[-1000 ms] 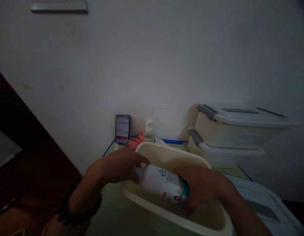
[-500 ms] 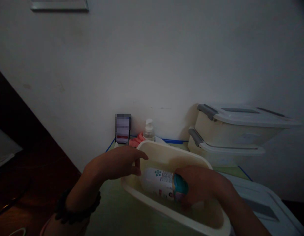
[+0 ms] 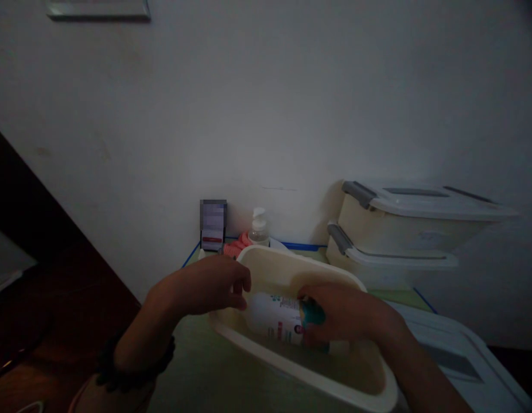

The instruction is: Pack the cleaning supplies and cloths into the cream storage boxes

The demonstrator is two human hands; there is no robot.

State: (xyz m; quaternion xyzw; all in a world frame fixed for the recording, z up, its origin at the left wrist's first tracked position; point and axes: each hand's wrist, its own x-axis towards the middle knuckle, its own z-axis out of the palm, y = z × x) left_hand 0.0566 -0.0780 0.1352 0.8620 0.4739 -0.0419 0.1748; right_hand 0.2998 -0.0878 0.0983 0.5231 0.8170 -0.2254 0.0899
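A white bottle [image 3: 274, 316] with a printed label and a teal end lies on its side inside a cream plastic basin [image 3: 291, 269]. My right hand [image 3: 347, 312] is wrapped round the bottle's teal end, low in the basin. At the bottle's neck, over the basin's left rim, my left hand [image 3: 205, 284] has its fingers curled together; whatever they pinch is hidden. A dark bracelet sits on my left wrist.
Two stacked lidded storage boxes [image 3: 395, 232] stand at the right against the white wall. A pump bottle [image 3: 259, 228], pink cloth [image 3: 236, 246] and a small upright phone-like object [image 3: 213, 225] sit behind the basin. A white lid [image 3: 459, 355] lies lower right. Dark wood [image 3: 46, 275] flanks the left.
The bottle has sunk lower into the basin and turned, its label rotating under my right hand. My left hand's fingers have curled in at the bottle's neck.
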